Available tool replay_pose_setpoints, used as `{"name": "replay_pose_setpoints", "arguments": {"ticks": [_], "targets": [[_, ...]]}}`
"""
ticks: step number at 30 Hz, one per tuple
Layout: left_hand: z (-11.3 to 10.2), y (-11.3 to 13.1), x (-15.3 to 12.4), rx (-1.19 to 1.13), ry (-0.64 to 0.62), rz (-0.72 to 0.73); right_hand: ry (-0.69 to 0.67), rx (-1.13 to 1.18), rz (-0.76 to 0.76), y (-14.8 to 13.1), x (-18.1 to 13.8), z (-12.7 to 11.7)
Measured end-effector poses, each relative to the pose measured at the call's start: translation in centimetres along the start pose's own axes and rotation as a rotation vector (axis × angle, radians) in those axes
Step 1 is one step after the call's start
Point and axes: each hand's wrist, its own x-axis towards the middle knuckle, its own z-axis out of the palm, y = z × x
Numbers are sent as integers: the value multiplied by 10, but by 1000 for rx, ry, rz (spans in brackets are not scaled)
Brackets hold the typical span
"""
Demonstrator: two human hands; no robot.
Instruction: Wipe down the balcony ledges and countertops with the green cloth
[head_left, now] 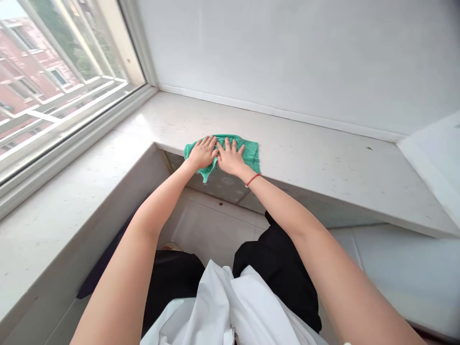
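A green cloth lies on the white stone ledge, near its front edge. My left hand rests flat on the cloth's left part, fingers stretched forward. Beside it and touching, my right hand presses on the cloth with fingers spread; a thin red band circles that wrist. A corner of the cloth hangs over the ledge's edge below my left hand.
The ledge turns a corner and runs along a large window at the left. A white wall rises behind the ledge. Below are a tiled floor and my dark trousers and white top.
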Motion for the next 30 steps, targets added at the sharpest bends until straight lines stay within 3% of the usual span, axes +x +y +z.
{"name": "replay_pose_setpoints", "arguments": {"ticks": [3, 6, 10, 15, 22, 26, 30], "targets": [[-13, -82, -33, 3, 39, -164, -15, 18, -146, -79, 53, 3], [-21, -127, -42, -8, 51, -265, -89, 22, -220, -118, 93, 4], [-29, -149, -18, -3, 22, -250, -159, 36, -252, -119, 133, 4], [-45, -177, 50, -21, -58, -290, -132, 51, -249, -107, 197, 2], [-51, -260, 142, -5, 26, -376, -109, 72, -331, -115, 332, -5], [-56, -300, 164, 6, 78, -466, -105, 41, -415, -131, 397, -8], [-61, -313, 163, -11, 82, -513, -111, 31, -442, -146, 424, -9]]}}
